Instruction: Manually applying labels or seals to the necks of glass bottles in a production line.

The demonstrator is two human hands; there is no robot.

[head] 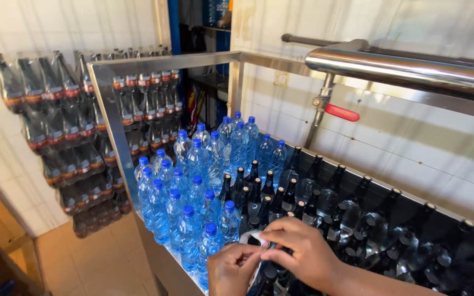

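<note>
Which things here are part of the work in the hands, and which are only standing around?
In the work:
left hand
right hand
white label strip
dark-capped bottles

Standing around:
blue-capped bottles
wrapped bottle packs
steel pipe
red valve handle

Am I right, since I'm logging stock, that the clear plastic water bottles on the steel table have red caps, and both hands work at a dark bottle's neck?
Not quite: the head view shows the clear plastic water bottles with blue caps, not red. Both hands, left and right, do work at a dark bottle's neck on the steel table.
</note>
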